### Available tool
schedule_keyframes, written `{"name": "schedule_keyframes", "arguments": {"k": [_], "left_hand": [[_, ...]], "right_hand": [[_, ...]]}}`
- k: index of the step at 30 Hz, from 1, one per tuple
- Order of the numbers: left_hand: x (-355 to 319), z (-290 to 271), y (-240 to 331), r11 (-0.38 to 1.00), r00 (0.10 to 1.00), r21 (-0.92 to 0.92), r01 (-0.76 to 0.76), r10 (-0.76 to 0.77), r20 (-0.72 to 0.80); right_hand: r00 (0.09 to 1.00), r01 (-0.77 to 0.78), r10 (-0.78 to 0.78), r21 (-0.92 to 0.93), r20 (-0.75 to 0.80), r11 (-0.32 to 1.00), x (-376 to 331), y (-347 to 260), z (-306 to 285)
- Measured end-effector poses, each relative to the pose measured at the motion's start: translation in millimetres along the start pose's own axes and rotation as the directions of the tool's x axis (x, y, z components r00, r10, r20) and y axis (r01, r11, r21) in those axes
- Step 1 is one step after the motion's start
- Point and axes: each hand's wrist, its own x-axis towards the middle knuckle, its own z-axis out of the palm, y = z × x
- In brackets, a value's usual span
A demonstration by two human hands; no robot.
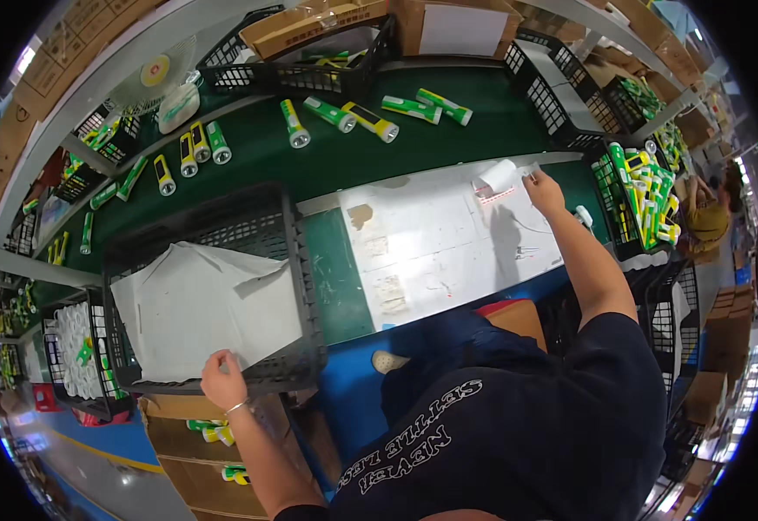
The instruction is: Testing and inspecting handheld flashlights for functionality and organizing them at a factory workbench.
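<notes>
My left hand [223,380] is at the near rim of a black plastic crate [299,260], its fingers curled together over the edge of a white paper sheet [209,304] that lines the crate. Whether anything is pinched there cannot be made out. At the far right corner of a white board [431,252], my right hand [546,192] has its fingers closed beside a white roll [498,176]. A small pale bit shows at those fingertips, too small to name. Red marks show on the board just below the roll.
Green and yellow flashlights [294,123] lie along the back of the green bench. A crate full of flashlights [644,195] stands at the right. Behind are a black crate holding a cardboard box [314,26] and a paper-lined crate [561,87]. Cardboard shelving [214,473] is below left.
</notes>
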Motion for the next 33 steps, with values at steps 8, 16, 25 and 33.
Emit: {"name": "schedule_keyframes", "arguments": {"k": [8, 16, 25, 33], "left_hand": [[-19.6, 16.4, 131.5, 0.951, 0.936, -0.239, -0.196, 0.109, -0.333], [-77.3, 173.1, 371.7, 0.750, 0.902, -0.503, -0.431, 0.377, -0.211], [-135.0, 215.0, 478.0, 0.716, 0.923, -0.591, -0.373, 0.352, -0.157], [-178.6, 227.0, 573.5, -0.040, 0.211, -0.361, 0.932, 0.868, 0.449]], "right_hand": [[0.986, 0.155, -0.160, 0.096, 0.038, 0.983, 75.8, 29.8, 4.2], [0.912, 0.400, -0.403, 0.049, 0.075, 0.915, 244.8, -47.7, 113.8], [0.699, 0.383, -0.699, 0.747, 0.151, 0.543, 194.4, 33.3, -23.2], [0.388, 0.191, -0.751, 0.751, 0.534, 0.633, 96.2, 89.5, -54.5]]}}
